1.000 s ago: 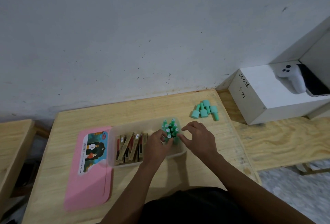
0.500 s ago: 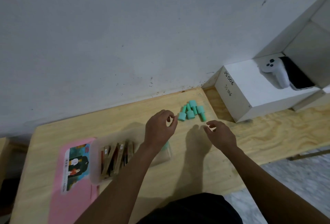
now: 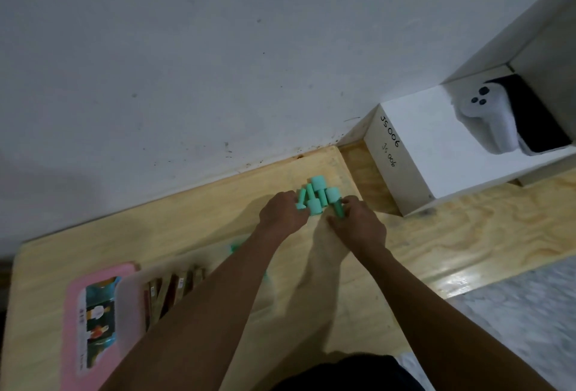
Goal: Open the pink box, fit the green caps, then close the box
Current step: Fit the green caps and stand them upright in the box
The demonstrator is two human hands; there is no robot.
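The left hand (image 3: 282, 214) sits at the left edge of the green caps (image 3: 318, 192), fingers curled against the nearest one; whether it actually grips that cap I cannot tell. The right hand (image 3: 358, 225) is at the right edge of the caps, thumb and forefinger narrowed around one cap's stem. Nearer the person and left of the caps, partly under the left forearm, lies the open clear box (image 3: 131, 303), its pink lid (image 3: 70, 312) touching it. A white box (image 3: 436, 154) stands right of the caps.

Pale wooden table (image 3: 193, 228), green caps (image 3: 318, 185) near far edge, pink lid (image 3: 71, 312) beside clear box (image 3: 131, 297)
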